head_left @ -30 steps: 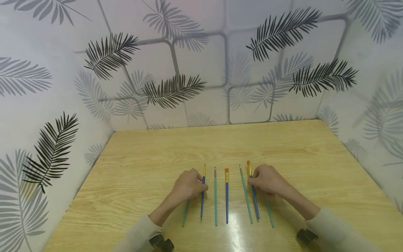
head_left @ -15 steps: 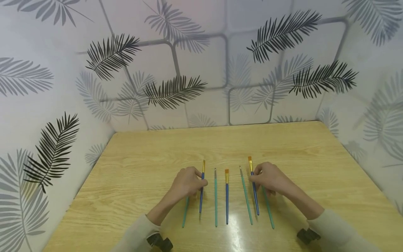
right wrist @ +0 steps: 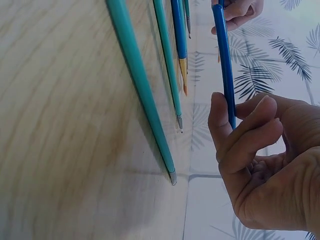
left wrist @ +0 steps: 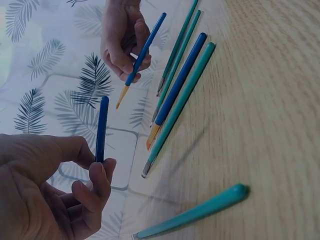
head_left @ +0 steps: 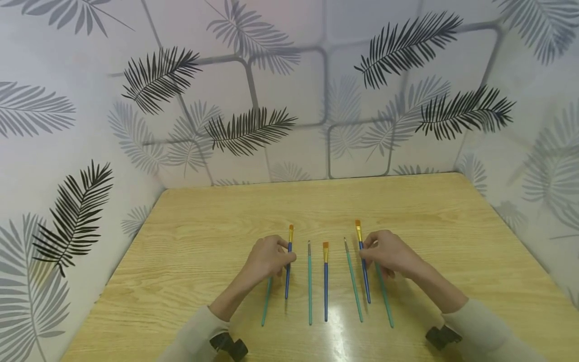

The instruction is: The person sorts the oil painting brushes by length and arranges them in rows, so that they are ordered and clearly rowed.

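Between thumb and fingers my left hand (head_left: 267,259) pinches a blue paintbrush (head_left: 288,271), bristles pointing away, raised off the table. My right hand (head_left: 389,254) pinches another blue paintbrush (head_left: 365,274), also lifted, as the right wrist view shows at its blue handle (right wrist: 226,65). Lying between the hands are a teal paintbrush (head_left: 309,286), a blue flat paintbrush (head_left: 325,286) and a second teal paintbrush (head_left: 354,284). Partly covered by the left hand is an outer teal paintbrush (head_left: 267,301); the right hand covers the top of another teal one (head_left: 384,296).
A light wood-grain table (head_left: 217,216) carries the brushes. Behind and beside it stand walls with a leaf pattern (head_left: 289,90). Dark wrist devices (head_left: 229,346) sit by both sleeves.
Both hands have raised their blue paintbrushes off the table and shifted slightly away from the body. The other brushes lie where they were.
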Motion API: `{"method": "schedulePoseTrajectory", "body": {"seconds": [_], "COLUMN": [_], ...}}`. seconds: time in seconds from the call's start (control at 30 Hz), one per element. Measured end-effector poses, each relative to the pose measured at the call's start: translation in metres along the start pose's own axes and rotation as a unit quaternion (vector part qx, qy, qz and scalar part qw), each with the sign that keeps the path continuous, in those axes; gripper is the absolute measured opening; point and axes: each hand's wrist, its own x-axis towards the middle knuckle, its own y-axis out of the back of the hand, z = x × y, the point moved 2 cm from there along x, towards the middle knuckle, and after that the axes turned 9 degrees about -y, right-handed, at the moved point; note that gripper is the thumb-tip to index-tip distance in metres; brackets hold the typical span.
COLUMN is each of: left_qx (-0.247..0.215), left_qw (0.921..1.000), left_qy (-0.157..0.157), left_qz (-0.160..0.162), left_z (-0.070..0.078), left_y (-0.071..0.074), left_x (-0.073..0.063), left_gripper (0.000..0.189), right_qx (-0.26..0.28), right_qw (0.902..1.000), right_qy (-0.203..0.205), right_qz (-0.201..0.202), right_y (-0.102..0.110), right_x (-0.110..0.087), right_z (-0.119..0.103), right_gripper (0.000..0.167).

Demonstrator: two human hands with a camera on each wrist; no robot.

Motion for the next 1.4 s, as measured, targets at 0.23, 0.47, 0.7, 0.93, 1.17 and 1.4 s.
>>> {"method": "schedulePoseTrajectory", "body": {"seconds": [0.23, 0.47, 0.7, 0.93, 1.17, 1.4], "left_qx": [-0.018, -0.066, -0.074, -0.086, -0.101, -0.117], "left_qw": [0.9997, 0.9977, 0.997, 0.9959, 0.9944, 0.9923], "left_qy": [-0.014, -0.017, -0.02, -0.024, -0.027, -0.034], "left_qz": [0.003, 0.006, 0.008, 0.007, 0.015, 0.021], "left_z": [-0.003, -0.005, -0.005, -0.006, -0.008, -0.006], "left_y": [0.0, 0.0, -0.001, -0.001, 0.0, 0.001], "left_x": [0.002, 0.002, 0.005, 0.007, 0.011, 0.015], "left_gripper": [0.043, 0.045, 0.046, 0.046, 0.044, 0.043], "right_qx": [0.028, 0.048, 0.081, 0.099, 0.102, 0.116], "right_qw": [0.9995, 0.9987, 0.9962, 0.9941, 0.9937, 0.9918], "right_qy": [0.006, 0.018, 0.033, 0.045, 0.047, 0.054], "right_qz": [-0.011, -0.002, -0.002, 0.0, 0.005, 0.005], "right_y": [0.001, 0.001, 0.001, 0.001, 0.001, 0.002], "right_x": [0.0, 0.001, 0.0, 0.001, 0.003, 0.009], "right_z": [0.001, 0.001, -0.002, -0.003, -0.007, -0.01], "right_gripper": [0.034, 0.034, 0.039, 0.041, 0.042, 0.044]}}
